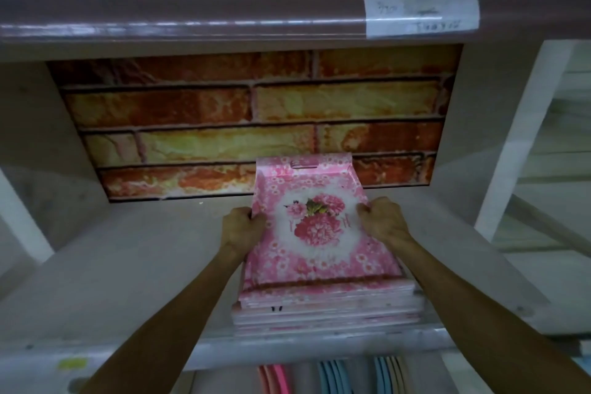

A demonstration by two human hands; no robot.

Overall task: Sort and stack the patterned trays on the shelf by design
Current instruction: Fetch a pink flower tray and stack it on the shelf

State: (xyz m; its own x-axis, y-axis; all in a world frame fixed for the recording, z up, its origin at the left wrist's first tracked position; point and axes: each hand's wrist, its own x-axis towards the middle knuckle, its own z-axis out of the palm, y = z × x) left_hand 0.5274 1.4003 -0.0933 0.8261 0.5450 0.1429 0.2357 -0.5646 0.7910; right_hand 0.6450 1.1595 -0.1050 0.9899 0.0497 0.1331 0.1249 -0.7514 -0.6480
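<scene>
Both arms are reaching straight forward into the shelf (134, 265) bay, forearms bare and angling in toward each other. The left hand (240, 230) is sitting at the left edge of the top tray (315, 227), knuckles up, fingers curling around the rim and thumb side pressing on the edge. The right hand (382, 220) is doing the mirror thing on the right edge, fingers wrapping over the rim onto the tray's face. So both hands are pinching the same tray from opposite sides, not spread wide at all.

That tray is pink with small daisies around a white middle and big pink flowers in the center. Its far end is tilting up a bit, with a handle cutout showing near the brick-pattern back wall (249, 125). It's lying on a stack (326, 307) of pink-edged trays right at the front lip of the shelf, right of center.

A paper label (421, 13) is taped on the rail above. Below the shelf, pink and blue rims (332, 377) are peeking out; can't tell what those are.
</scene>
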